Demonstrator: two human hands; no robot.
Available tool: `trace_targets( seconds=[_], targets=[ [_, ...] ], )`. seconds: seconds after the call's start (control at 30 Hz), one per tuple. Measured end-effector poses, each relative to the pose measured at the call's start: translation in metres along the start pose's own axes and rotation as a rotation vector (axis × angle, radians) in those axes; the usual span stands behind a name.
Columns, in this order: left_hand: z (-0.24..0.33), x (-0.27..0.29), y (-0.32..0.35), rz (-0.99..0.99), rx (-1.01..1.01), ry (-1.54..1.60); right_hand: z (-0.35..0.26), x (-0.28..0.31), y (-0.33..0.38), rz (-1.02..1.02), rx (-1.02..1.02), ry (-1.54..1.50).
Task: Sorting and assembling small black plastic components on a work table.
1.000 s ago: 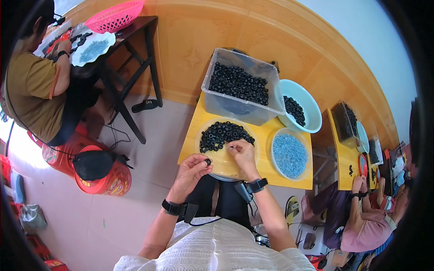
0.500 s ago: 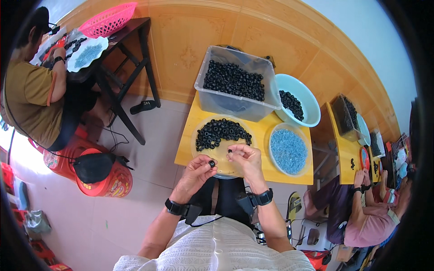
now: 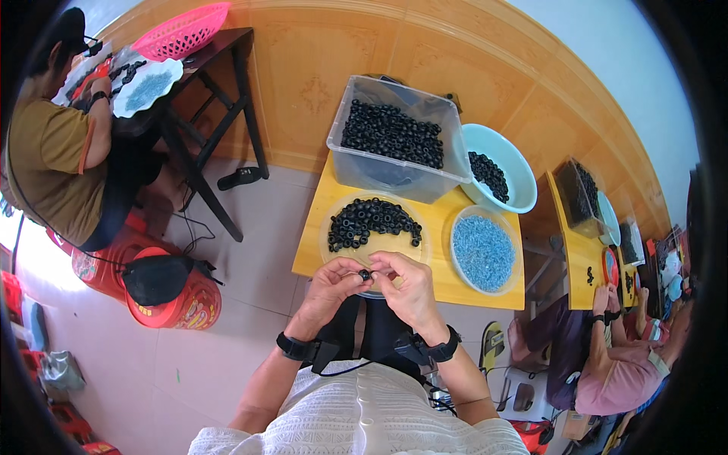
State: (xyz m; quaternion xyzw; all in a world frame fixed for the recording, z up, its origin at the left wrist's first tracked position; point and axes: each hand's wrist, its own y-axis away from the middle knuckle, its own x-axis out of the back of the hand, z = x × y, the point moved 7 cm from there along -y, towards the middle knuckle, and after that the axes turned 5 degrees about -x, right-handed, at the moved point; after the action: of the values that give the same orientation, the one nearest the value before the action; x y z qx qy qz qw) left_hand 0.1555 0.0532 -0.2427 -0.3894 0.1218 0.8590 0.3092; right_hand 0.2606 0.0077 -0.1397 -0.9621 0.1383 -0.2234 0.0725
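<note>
A small round black part with a hole [image 3: 365, 275] is pinched between the thumb and fingers of my left hand [image 3: 326, 294]. Closed fingertips of my right hand [image 3: 410, 292] meet it from the other side; whatever is between them is too small to make out. Both hands are together over the near rim of a round, shallow, clear tray [image 3: 379, 252]. Several black ring-shaped parts [image 3: 371, 218] lie heaped across the tray's far half, beyond my fingers.
Behind the tray, a clear plastic bin [image 3: 394, 173] holds many black parts. A pale blue basin [image 3: 523, 199] and a tub of light-blue pieces [image 3: 485, 254] stand right on the yellow table [image 3: 311, 254]. People work at a dark table [image 3: 241, 36] left and another yellow table [image 3: 580, 258] right.
My right hand has come down and toward me, with its fingertips now at the black part in my left hand. The left hand has shifted slightly right.
</note>
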Motion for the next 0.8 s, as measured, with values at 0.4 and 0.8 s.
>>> trace_targets(
  seconds=[0.4, 0.8],
  targets=[
    [0.004, -0.003, 0.0, -0.011, -0.049, -0.163, -0.014, -0.004, 0.005, 0.023, 0.208, 0.264],
    [0.002, -0.002, -0.001, 0.017, -0.111, -0.219, -0.009, -0.014, 0.008, 0.0, 0.222, 0.358]
  ],
)
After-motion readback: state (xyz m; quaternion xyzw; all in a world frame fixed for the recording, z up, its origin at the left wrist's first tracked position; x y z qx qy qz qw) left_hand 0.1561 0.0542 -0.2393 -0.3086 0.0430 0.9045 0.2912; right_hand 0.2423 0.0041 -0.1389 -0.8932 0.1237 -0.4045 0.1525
